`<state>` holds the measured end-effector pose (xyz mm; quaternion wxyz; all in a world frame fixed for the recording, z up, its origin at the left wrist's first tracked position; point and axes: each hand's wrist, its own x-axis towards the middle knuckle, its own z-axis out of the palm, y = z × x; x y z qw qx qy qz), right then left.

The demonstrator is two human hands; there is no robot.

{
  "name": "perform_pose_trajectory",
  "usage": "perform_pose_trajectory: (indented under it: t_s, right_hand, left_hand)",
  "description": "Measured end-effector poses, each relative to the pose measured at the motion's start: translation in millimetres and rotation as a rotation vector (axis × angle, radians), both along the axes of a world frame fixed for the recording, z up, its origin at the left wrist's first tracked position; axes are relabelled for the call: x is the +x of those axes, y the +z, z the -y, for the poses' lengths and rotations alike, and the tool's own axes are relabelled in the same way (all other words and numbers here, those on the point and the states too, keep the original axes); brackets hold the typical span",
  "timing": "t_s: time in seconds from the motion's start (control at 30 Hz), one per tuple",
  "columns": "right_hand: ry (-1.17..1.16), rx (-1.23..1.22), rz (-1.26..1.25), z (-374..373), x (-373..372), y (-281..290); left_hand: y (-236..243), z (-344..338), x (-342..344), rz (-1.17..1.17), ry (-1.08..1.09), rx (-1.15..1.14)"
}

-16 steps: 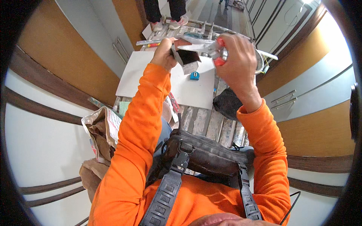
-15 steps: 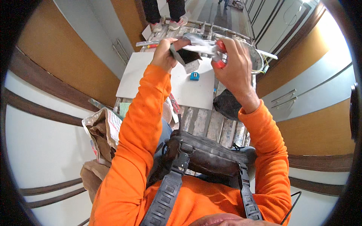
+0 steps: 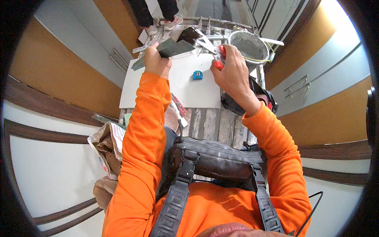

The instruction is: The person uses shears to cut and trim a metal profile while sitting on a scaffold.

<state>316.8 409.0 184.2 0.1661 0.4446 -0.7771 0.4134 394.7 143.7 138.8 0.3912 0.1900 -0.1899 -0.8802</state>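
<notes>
My left hand (image 3: 157,61) is closed round a dark greenish, angled piece (image 3: 175,48) that looks like folded sheet. A dark brown face (image 3: 188,35) shows just behind it; I cannot tell whether it is part of the same piece. In my right hand (image 3: 233,71) is a pair of red-handled shears (image 3: 208,46), silver blades pointing up and left. The blades appear parted, close to the brown face; contact cannot be made out. Below both hands lies a white board (image 3: 158,93) with a blue tape measure (image 3: 197,75) on it.
A grey bucket (image 3: 263,59) stands at the far right, beside a black plastic bag (image 3: 233,103). Red-handled tools (image 3: 178,104) and a pinkish bowl (image 3: 171,119) are near my knees on the slatted platform (image 3: 213,122). A paper sack (image 3: 108,138) sits left. Another person's shoes (image 3: 173,22) are at the far end.
The piece in my left hand has turned, so its greenish outer side shows instead of its dark inside. The shears have moved slightly left and down, and are less blurred.
</notes>
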Motion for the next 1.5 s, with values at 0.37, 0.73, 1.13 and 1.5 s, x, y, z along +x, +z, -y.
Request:
perform_pose_trajectory:
  t_s: [0.37, 0.73, 1.13, 1.5]
  right_hand:
    - [0.025, 0.034, -0.113, 1, -5, 6]
    - [-0.01, -0.012, -0.069, 4, -7, 3]
    - [-0.012, 0.084, -0.046, -3, -20, -2]
    - [-0.022, 0.049, -0.081, 5, -14, 0]
  left_hand:
    - [19, -29, -8, 0.21, 0.104, -0.022]
    - [2, -11, -9, 0.026, 0.001, 0.005]
    - [14, -24, -8, 0.17, -0.016, -0.033]
    - [19, -30, -11, 0.265, 0.092, -0.023]
